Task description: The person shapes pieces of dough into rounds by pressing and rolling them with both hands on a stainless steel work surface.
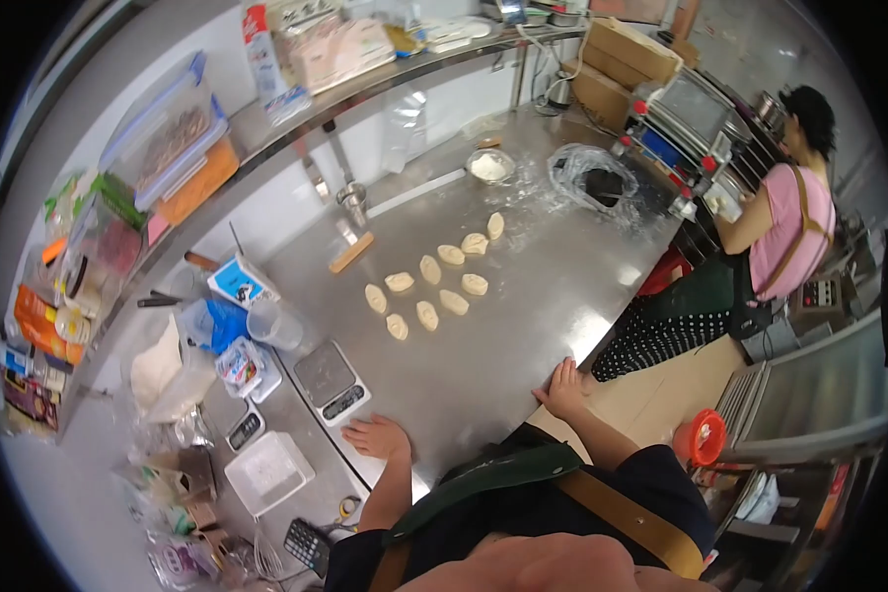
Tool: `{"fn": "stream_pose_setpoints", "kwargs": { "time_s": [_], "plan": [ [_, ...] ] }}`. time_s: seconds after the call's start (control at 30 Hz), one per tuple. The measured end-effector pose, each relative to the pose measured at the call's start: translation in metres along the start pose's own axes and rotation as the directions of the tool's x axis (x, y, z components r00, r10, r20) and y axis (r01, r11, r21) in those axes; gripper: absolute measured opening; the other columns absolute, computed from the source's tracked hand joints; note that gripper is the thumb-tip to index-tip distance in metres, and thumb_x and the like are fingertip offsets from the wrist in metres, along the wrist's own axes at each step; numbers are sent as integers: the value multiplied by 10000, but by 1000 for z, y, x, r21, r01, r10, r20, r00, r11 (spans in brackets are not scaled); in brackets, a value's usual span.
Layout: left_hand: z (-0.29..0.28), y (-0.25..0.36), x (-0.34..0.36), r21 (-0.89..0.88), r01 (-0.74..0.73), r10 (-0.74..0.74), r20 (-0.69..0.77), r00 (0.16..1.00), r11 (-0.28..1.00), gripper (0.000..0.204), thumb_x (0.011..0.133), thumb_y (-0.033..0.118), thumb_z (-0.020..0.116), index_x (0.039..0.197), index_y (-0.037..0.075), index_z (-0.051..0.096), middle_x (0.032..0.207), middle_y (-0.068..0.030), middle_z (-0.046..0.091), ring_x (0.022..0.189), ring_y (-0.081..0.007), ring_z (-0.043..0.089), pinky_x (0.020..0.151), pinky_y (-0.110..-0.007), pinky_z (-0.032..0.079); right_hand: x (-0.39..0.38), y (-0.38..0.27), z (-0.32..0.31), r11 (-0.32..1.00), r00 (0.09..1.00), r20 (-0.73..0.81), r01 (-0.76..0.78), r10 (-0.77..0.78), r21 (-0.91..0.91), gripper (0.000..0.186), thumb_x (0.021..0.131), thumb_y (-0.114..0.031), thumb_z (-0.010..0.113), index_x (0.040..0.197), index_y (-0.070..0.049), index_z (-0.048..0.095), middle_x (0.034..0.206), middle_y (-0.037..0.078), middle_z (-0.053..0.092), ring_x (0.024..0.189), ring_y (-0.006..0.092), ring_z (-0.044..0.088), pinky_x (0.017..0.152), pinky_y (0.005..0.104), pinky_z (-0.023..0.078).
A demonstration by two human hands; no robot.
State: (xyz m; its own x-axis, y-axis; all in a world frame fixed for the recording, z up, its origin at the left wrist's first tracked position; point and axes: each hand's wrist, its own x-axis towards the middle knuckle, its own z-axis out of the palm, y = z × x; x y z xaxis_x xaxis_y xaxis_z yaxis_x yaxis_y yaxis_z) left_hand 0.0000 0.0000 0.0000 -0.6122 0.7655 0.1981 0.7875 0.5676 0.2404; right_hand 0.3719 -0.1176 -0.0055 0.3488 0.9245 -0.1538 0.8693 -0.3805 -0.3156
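My left hand [375,436] lies on the steel worktop [464,380] with fingers apart, just below a digital scale [328,379]. My right hand [565,393] rests empty at the worktop's right edge, fingers out over the rim. Several small oval dough pieces [426,315] sit in uneven rows on the steel. Behind them are a wood-handled scraper [352,252], a bowl of white powder [490,168] and a crumpled plastic bag [571,175] among scattered flour.
Containers [168,148] fill the wall shelf. At left are a white tray [268,472], a second scale and packages. A co-worker [789,212] in pink stands beside a roller machine [691,99] at right. A red bucket [701,434] stands on the floor.
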Motion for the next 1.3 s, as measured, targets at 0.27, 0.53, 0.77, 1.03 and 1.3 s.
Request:
{"fn": "stream_pose_setpoints", "kwargs": {
  "time_s": [0.27, 0.53, 0.77, 1.03, 1.3],
  "plan": [
    [-10, -2, -23, 22, -13, 14, -24, 1000, 1000, 509, 910, 314, 548, 1311, 22, 431, 1415, -231, 379, 1334, -353, 350, 1022, -464, 342, -16, 5, -11, 986, 993, 112, -12, 32, -169, 1174, 763, -666, 602, 1381, 218, 141, 1470, 421, 32, 1386, 550, 25, 1128, 571, 114],
    [-4, 2, -14, -37, -65, 63, -49, 997, 997, 534, 880, 276, 566, 1306, -9, 416, 1421, -258, 362, 1340, -385, 325, 1051, -485, 303, -5, -2, -19, 993, 975, 209, -55, 75, -103, 1220, 774, -721, 540, 1389, 220, 66, 1462, 431, -57, 1380, 556, -74, 1139, 562, 37],
    [-8, 4, -13, -60, -41, 39, -42, 998, 997, 536, 876, 274, 576, 1309, -6, 430, 1434, -253, 352, 1337, -383, 331, 1050, -492, 302, -7, 4, -8, 994, 996, 92, 4, 6, -113, 1202, 745, -651, 641, 1382, 216, 106, 1465, 425, 16, 1383, 555, 10, 1111, 601, 128],
    [-10, -19, -18, -348, -141, 135, -43, 990, 927, 508, 867, 219, 602, 1274, -39, 441, 1378, -284, 383, 1271, -443, 366, 1030, -526, 312, 13, -18, -22, 980, 998, 42, -30, 39, -196, 1060, 784, -571, 659, 1361, 194, 206, 1433, 419, 177, 1339, 564, 190, 1095, 581, 206],
    [-1, 63, -47, -518, -390, 436, -36, 899, 762, 575, 784, 142, 658, 1266, -66, 425, 1311, -295, 428, 1212, -457, 395, 1025, -509, 311, 132, -66, -67, 940, 960, -127, 273, -251, 203, 641, 863, -272, 656, 1311, 103, 394, 1366, 330, 402, 1249, 469, 413, 1048, 470, 356]
  ]
}}
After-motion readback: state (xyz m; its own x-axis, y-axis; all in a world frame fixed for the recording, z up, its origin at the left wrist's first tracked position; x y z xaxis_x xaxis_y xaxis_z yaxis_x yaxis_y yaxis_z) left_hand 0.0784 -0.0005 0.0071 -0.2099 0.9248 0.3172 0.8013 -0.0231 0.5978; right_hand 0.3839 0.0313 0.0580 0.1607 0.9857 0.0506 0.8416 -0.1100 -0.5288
